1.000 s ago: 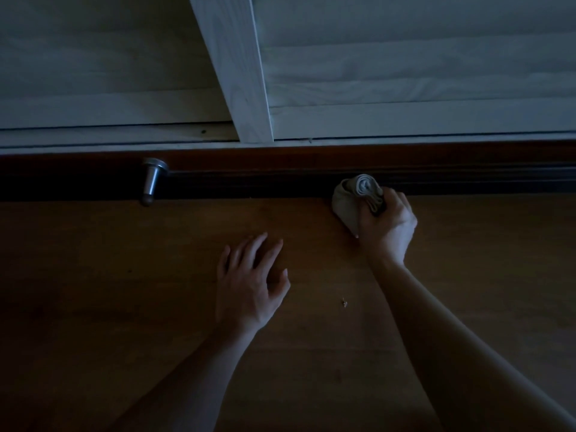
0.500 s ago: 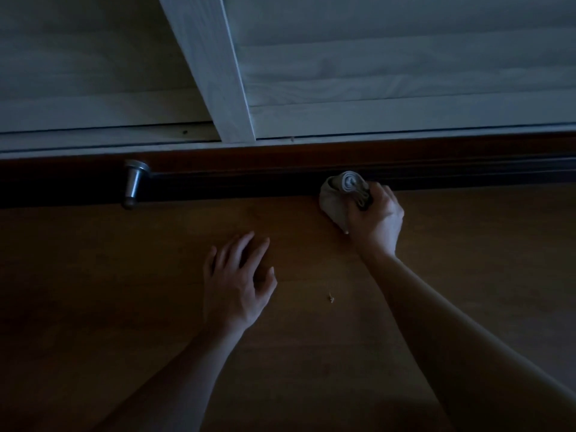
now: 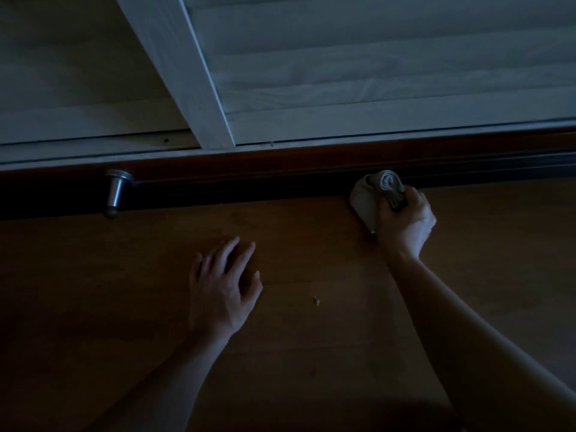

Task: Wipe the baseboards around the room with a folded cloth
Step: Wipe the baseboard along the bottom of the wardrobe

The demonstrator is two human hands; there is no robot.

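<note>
A dark brown baseboard [image 3: 255, 179] runs across the view where the wall meets the wooden floor [image 3: 311, 353]. My right hand [image 3: 405, 221] is closed around a pale bunched cloth [image 3: 372, 194] and presses it against the baseboard's lower edge at the right. My left hand [image 3: 223, 288] lies flat on the floor with fingers spread, holding nothing, well left of the cloth. The room is dim.
A metal door stopper [image 3: 116, 191] sticks out from the baseboard at the left. White louvred panels with a vertical frame bar [image 3: 187, 73] rise above the baseboard. A small crumb [image 3: 317, 300] lies on the floor between my arms.
My right hand with the cloth has slid a little to the right along the baseboard, farther from the door stopper. My left hand stays planted on the floor.
</note>
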